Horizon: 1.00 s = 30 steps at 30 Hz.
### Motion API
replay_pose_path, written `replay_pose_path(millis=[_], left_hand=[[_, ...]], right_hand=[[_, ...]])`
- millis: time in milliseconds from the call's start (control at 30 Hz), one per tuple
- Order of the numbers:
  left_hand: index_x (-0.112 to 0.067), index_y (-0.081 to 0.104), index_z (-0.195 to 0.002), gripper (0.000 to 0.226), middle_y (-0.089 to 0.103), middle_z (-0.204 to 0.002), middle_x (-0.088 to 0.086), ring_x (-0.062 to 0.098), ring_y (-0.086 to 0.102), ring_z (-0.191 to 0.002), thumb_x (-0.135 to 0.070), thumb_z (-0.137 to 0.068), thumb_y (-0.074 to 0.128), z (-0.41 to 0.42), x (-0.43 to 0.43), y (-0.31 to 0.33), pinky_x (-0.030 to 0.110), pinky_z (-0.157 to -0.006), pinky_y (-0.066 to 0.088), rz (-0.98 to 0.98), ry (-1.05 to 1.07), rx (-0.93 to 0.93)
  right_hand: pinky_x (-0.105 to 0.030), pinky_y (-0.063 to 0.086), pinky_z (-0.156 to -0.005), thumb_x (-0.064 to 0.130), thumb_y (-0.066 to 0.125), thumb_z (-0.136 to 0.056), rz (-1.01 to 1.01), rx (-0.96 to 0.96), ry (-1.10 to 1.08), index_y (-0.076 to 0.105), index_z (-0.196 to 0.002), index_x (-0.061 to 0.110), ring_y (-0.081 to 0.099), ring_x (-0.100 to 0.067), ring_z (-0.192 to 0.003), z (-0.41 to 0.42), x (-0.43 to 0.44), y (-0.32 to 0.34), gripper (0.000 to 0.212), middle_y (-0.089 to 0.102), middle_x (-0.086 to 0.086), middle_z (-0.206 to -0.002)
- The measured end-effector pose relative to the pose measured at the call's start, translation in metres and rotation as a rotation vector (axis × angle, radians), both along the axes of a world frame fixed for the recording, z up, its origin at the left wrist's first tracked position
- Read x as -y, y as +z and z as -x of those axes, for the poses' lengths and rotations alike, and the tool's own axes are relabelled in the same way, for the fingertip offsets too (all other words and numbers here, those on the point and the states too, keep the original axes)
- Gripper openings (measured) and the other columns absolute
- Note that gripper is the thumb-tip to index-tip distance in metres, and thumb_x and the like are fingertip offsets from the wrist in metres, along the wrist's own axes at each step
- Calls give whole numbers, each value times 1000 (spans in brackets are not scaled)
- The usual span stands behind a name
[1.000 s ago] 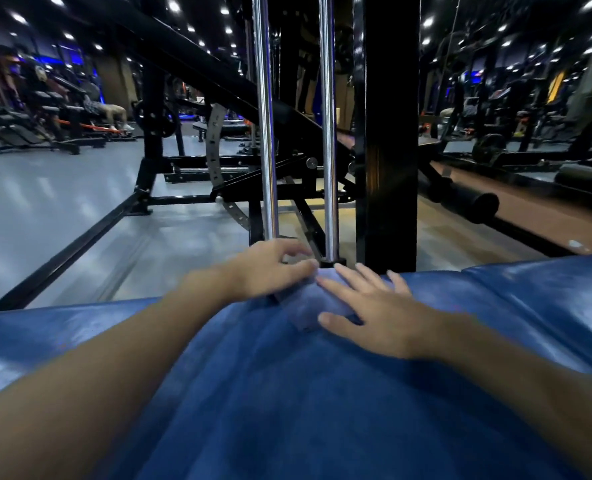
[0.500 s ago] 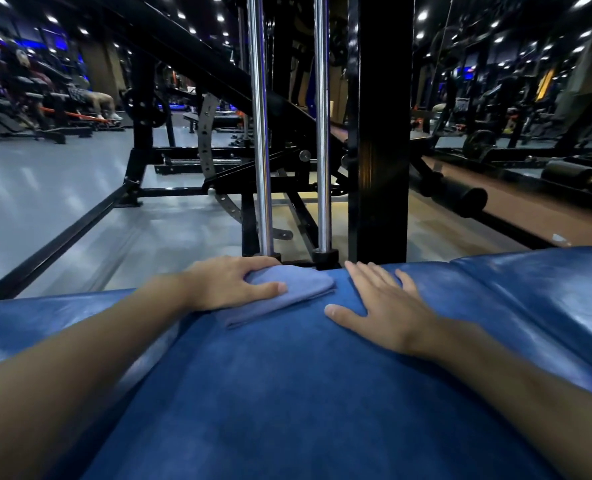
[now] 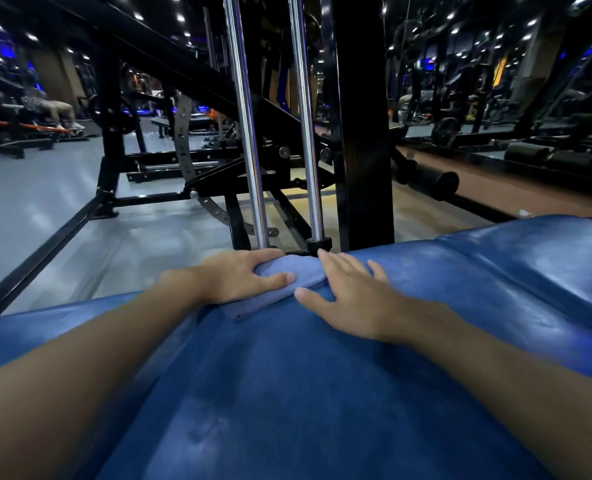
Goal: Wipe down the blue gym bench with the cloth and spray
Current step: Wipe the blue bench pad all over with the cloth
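Head: left hand (image 3: 235,276) grips one cloth (image 3: 304,271), right hand (image 3: 351,299) presses one bench (image 3: 287,393).

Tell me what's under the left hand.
A folded blue cloth, gripped between thumb and fingers by the left hand, lying on the blue bench. The hand covers the cloth's left part and the bench edge beneath.

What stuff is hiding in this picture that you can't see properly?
The spray: nowhere in the head view, so where it is can't be told.
The cloth: partly covered by the left hand gripping it.
The bench: both ends are cut off by the picture's edges, and the forearms cover some of it.
The far machines at the left: dark, blurred and too small.
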<state>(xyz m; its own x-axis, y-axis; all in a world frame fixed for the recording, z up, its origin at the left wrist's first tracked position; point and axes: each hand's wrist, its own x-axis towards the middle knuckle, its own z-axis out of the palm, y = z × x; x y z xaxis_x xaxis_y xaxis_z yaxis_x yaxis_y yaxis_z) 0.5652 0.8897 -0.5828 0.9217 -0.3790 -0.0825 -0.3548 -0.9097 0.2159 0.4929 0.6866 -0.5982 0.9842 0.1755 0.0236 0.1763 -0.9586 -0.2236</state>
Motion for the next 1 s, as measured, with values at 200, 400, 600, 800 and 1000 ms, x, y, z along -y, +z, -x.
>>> replay_pose_path(millis=[200,400,600,800,1000], left_hand=[[-45,35,-147,87,46,-149,-9,18,44,-135,-90,-73,37,20,-63,7,28,-108,30,31,55,-60],[-39,36,-148,69,47,-149,-4,21,45,-134,-74,-89,41,20,-47,10,34,-108,32,8,92,-48],[-46,40,-143,94,54,-143,-5,23,52,-127,-93,-63,25,12,-11,3,41,-105,40,3,97,-6],[-53,37,-141,88,52,-144,-7,23,49,-129,-94,-64,26,13,-23,2,44,-108,38,14,119,1],[-47,36,-145,66,48,-147,-8,20,45,-133,-77,-87,39,24,-71,5,35,-110,31,62,70,-23]], right_hand=[[-54,-10,-117,76,17,-87,61,-46,-30,-4,-155,22,-12,-18,-149,10,-34,-7,89,-4,-2,-164],[-57,-7,-116,78,16,-85,111,-48,-44,-5,-154,27,-11,-20,-150,9,-37,-8,89,-4,-4,-164],[-58,-5,-116,78,19,-84,68,-2,-23,-7,-155,21,-8,-22,-150,7,-35,-14,94,0,-4,-164],[-57,-5,-116,77,20,-85,70,-2,-16,-5,-154,18,-8,-21,-150,8,-33,-11,95,-1,-3,-164],[-52,-6,-118,79,19,-84,96,-69,-57,5,-155,19,-10,-14,-149,10,-33,-6,94,-4,1,-164]])
